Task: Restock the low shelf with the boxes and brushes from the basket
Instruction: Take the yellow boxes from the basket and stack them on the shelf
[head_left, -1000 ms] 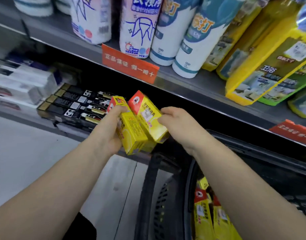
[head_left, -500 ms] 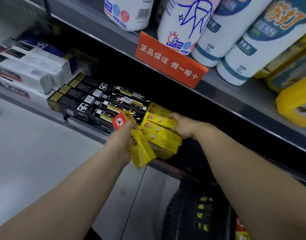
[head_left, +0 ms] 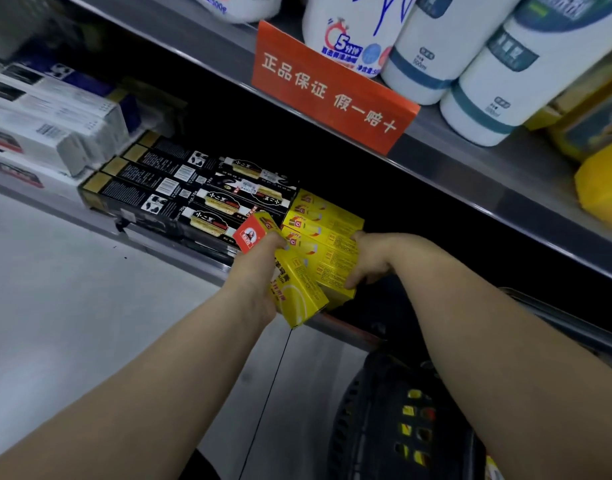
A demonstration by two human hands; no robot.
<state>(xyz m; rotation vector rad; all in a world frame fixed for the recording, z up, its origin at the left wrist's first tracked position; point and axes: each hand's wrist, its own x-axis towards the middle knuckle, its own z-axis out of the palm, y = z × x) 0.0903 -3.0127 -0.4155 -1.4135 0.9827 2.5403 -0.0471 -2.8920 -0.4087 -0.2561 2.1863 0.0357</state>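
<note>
My left hand [head_left: 254,271] grips a long yellow box with a red end [head_left: 290,282], held tilted just in front of the low shelf's edge [head_left: 193,263]. Beside it, my right hand [head_left: 368,259] grips the near end of another yellow box [head_left: 328,268] lying on the low shelf. Further yellow boxes [head_left: 323,214] lie on the shelf behind it. The black basket [head_left: 363,420] stands on the floor at the lower right, with yellow packs showing through its holes.
Black and gold boxes [head_left: 166,181] fill the low shelf left of the yellow ones, with white boxes [head_left: 51,129] further left. Above, the upper shelf with an orange sign [head_left: 332,88] carries white bottles [head_left: 432,53] and yellow packs. Grey floor [head_left: 72,323] lies on the left.
Both hands carried the yellow boxes from above the basket to the low shelf. My right hand has slid from the far end to the near end of its box on the shelf.
</note>
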